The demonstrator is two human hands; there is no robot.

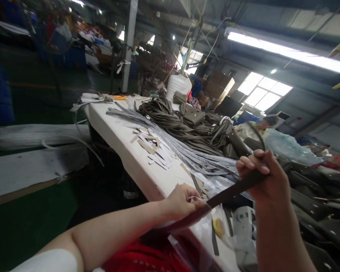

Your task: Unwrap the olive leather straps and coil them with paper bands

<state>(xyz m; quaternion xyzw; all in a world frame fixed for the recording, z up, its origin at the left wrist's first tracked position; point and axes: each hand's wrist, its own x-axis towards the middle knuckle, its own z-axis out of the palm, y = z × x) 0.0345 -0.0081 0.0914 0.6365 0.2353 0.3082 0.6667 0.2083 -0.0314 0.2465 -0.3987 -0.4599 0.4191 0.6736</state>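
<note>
A dark olive strap (234, 189) runs slantwise between my two hands. My right hand (268, 177) is closed around its upper part, and a thin end of it curves up above the fingers. My left hand (184, 202) is closed in a pinch on clear plastic film (205, 213) beside the strap's lower part. That lower part passes below the left hand, towards the red cloth at my lap, and looks blurred under the film. Whether the left fingers also grip the strap is hidden.
On the white table (107, 117) lie a pile of dark straps (170, 121), long grey plastic-covered strips (184, 145) and small paper scraps (155, 149). A yellow tape roll (218, 227) is near the front. Dark bags (308, 207) crowd the right. Another person is in the background.
</note>
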